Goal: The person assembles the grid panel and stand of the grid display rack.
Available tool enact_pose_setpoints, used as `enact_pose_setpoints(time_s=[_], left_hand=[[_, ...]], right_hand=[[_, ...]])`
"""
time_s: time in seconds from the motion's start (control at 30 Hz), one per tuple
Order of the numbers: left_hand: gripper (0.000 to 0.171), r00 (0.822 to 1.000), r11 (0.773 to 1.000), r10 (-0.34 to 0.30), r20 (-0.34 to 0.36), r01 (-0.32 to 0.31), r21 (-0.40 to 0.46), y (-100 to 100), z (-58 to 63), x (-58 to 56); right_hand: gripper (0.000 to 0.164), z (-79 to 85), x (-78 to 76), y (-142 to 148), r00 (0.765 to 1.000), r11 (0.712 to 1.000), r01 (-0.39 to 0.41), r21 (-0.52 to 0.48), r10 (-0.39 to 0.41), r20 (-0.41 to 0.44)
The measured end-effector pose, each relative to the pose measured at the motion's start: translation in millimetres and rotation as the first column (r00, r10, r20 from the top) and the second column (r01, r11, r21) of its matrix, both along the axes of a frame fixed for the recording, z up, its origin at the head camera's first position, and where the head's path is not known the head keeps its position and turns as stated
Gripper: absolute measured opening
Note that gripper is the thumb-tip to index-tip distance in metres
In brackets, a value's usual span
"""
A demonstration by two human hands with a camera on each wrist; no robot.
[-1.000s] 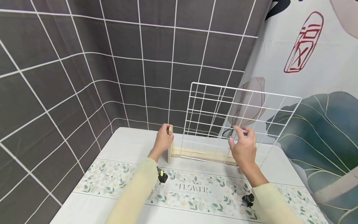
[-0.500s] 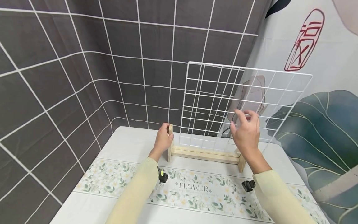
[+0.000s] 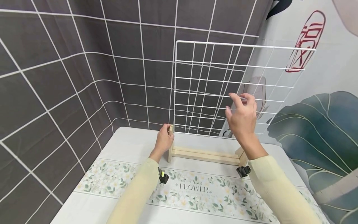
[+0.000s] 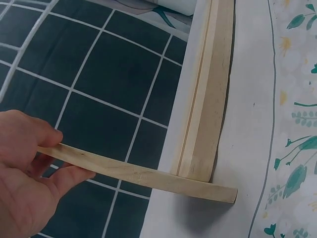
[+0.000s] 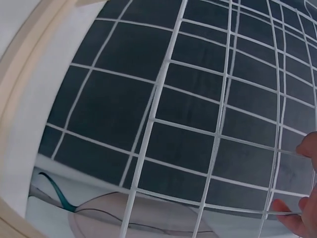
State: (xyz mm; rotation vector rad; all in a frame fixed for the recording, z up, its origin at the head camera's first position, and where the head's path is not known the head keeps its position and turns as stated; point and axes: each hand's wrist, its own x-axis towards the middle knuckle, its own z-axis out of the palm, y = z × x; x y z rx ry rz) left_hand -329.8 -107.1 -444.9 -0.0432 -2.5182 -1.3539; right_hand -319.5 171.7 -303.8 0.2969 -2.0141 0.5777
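While a dark, white-lined backdrop fills the rear and left, a pale drape hangs at right, printed with a red seal and big blue-green leaves. Below that is the table, white cover, floral band across it. White wire grid is next: up in the air over the rear of the table, roughly upright, leaning a bit, top wire seen against backdrop and drape. Lower edge is clear of the rail; whether its left edge touches the left post, can't tell. Wood stand sits on the table behind the band: the rail runs low between the left post and the right post, with a lengthwise line along its top. Right post is partly hidden by the right wrist. Sleeves on both arms are pale yellow. Right hand grips the grid right of centre, fingers curled at the wires. Left hand pinches the top of the left post, thumb on one face, fingers on the other. "FLOWER" lettering reads mid-band. Smallest: one black unit under each wrist.
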Motion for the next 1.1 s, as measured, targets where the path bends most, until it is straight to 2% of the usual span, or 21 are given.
enact_pose_setpoints(time_s=[0.23,0.53,0.77,1.1], left_hand=[[0.046,1.000,1.000,-0.004,0.000,0.004,-0.009,0.6,-0.8,-1.0],[0.048,1.000,1.000,0.001,-0.027,-0.002,-0.026,-5.6,12.2,-7.4],[0.050,1.000,1.000,0.003,-0.009,-0.003,-0.022,-7.6,11.6,-6.8],[0.048,1.000,0.999,0.002,-0.007,-0.002,-0.032,-7.4,11.6,-10.9]], right_hand=[[0.040,8.5,-6.8,-8.1,1.000,1.000,0.012,-0.001,-0.011,0.012],[0.041,21.0,-21.3,-19.7,0.999,1.000,0.020,-0.015,-0.020,0.031],[0.042,16.9,-26.9,-23.0,0.997,0.999,0.047,0.002,-0.047,0.054],[0.042,12.6,-32.5,-23.5,0.995,0.999,0.047,-0.007,-0.046,0.087]])
